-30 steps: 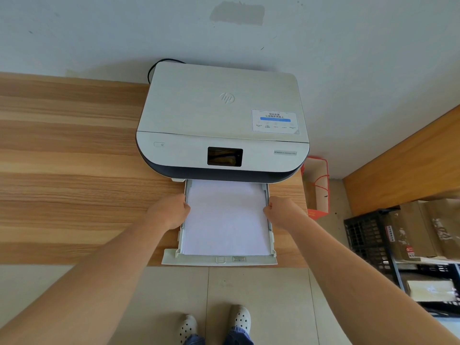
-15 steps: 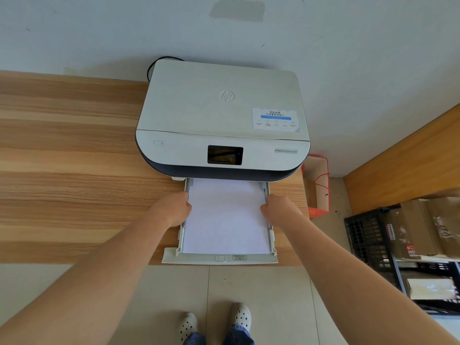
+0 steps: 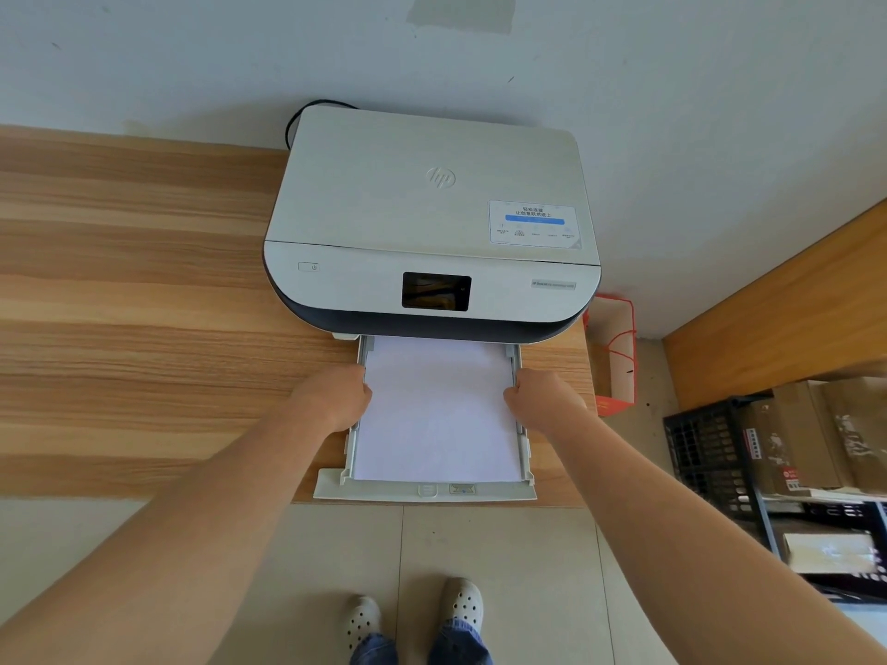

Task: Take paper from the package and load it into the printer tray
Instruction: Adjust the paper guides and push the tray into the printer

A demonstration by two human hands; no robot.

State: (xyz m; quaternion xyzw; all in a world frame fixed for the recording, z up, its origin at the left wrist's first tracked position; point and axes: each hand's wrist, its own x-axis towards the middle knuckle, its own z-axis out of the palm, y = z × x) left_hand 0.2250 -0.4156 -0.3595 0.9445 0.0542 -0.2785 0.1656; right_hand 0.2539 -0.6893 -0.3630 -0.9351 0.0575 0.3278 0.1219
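Observation:
A white printer stands on a wooden table against the wall. Its paper tray is pulled out toward me over the table's front edge. A stack of white paper lies flat inside it, with its far end under the printer. My left hand is curled against the tray's left side wall and the paper's edge. On the opposite side wall, my right hand is curled the same way. The fingertips of both hands are hidden. No paper package is in view.
A black cable loops behind the printer. Right of the table, a red and white paper bag stands on the floor. A black crate and cardboard boxes sit on a rack further right. My feet are on the tiled floor.
My right hand has edged slightly inward against the tray's right side. My left hand, the tray and the paper stay where they were.

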